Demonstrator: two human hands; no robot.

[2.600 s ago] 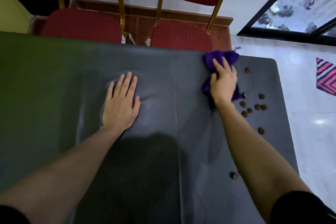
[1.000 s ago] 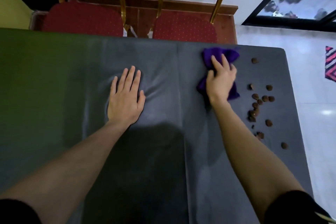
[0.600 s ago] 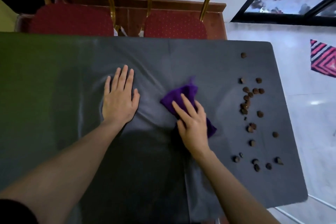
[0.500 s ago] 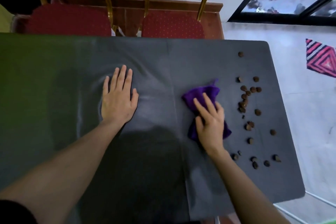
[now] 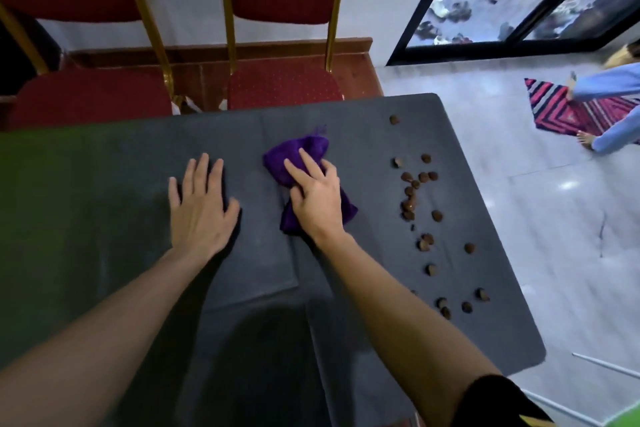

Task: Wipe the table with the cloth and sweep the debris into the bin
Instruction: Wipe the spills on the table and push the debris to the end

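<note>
A crumpled purple cloth [image 5: 294, 154] lies on the dark grey table [image 5: 485, 322], near its middle. My right hand [image 5: 317, 196] presses flat on the cloth, fingers spread over it. My left hand [image 5: 201, 204] rests palm down on the table covering, left of the cloth, holding nothing. Several small brown bits of debris [image 5: 412, 198] lie scattered in a loose line along the table's right side, apart from the cloth. No bin shows in view.
Two red chairs with gold frames, the left chair [image 5: 90, 97] and the right chair [image 5: 284, 83], stand at the far edge. The table's right edge drops to a pale tiled floor. A striped mat [image 5: 571, 114] and a person in light blue [image 5: 616, 87] are at the far right.
My right hand has slid the cloth from near the debris back toward the table's middle and slightly farther away. The left hand has stayed flat in place. A person has entered at the right.
</note>
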